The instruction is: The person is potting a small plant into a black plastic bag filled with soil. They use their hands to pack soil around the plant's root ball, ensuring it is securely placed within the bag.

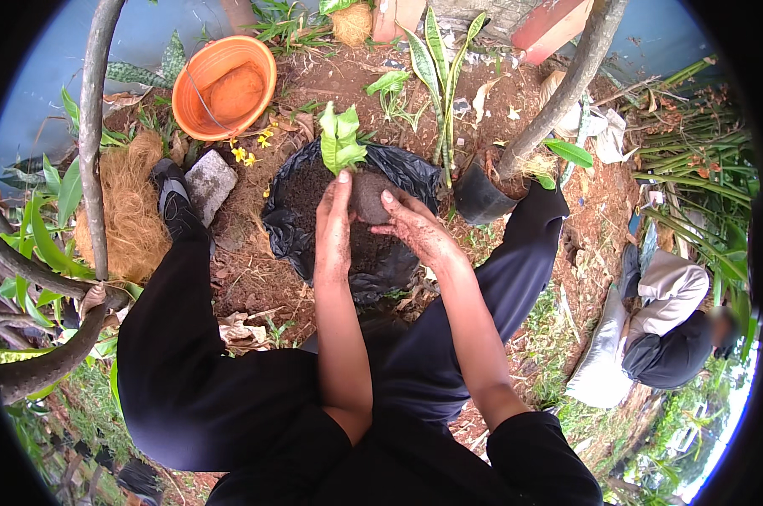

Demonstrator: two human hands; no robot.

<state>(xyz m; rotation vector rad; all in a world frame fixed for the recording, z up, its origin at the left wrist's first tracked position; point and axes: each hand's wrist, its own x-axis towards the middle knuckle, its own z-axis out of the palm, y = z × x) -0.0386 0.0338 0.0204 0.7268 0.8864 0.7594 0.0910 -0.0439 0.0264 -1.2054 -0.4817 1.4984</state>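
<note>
A small leafy seedling [341, 142] with broad bright green leaves is held over a black plastic bag [417, 171] of dark soil. My left hand [334, 221] is closed about its base, thumb pointing up by the leaves. A round brown root ball [371, 198] sits between my two hands. On the root ball's right side, my right hand [417, 226] grips with bent fingers and raised thumb. Soil clings to both hands. My left fingers are partly hidden, and so is the join between leaves and root ball.
An orange bucket [268, 76] lies tipped beyond the bag, near a grey stone block [209, 185]. Coconut fibre [124, 211] is heaped at left. A black pot [481, 196] stands at right, below a slanting branch [567, 84]. Another person [672, 316] sits far right.
</note>
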